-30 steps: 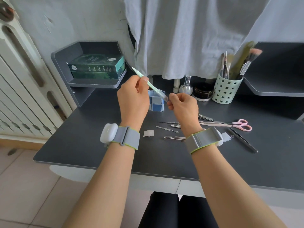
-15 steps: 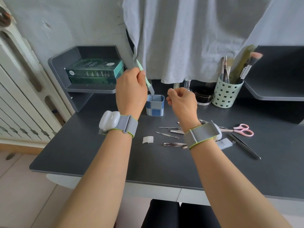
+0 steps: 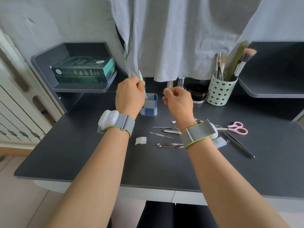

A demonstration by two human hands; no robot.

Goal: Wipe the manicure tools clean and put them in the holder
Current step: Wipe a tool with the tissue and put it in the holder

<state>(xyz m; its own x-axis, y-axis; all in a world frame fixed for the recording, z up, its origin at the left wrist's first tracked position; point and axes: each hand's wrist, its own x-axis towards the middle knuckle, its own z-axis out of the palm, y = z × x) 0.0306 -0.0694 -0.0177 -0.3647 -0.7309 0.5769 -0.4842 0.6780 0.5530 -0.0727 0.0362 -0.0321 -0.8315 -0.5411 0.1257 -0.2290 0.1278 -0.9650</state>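
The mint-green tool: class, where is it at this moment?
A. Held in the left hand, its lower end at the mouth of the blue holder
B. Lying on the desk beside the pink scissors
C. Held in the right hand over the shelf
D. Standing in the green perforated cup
A: the left hand pinches the mint-green tool, whose lower end dips at the blue holder.

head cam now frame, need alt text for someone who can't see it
The left hand holds a mint-green manicure tool upright, its lower end in the blue checked holder on a dark desk. The right hand hovers beside it with curled fingers. Metal tools, pink scissors and a white wipe lie on the desk.
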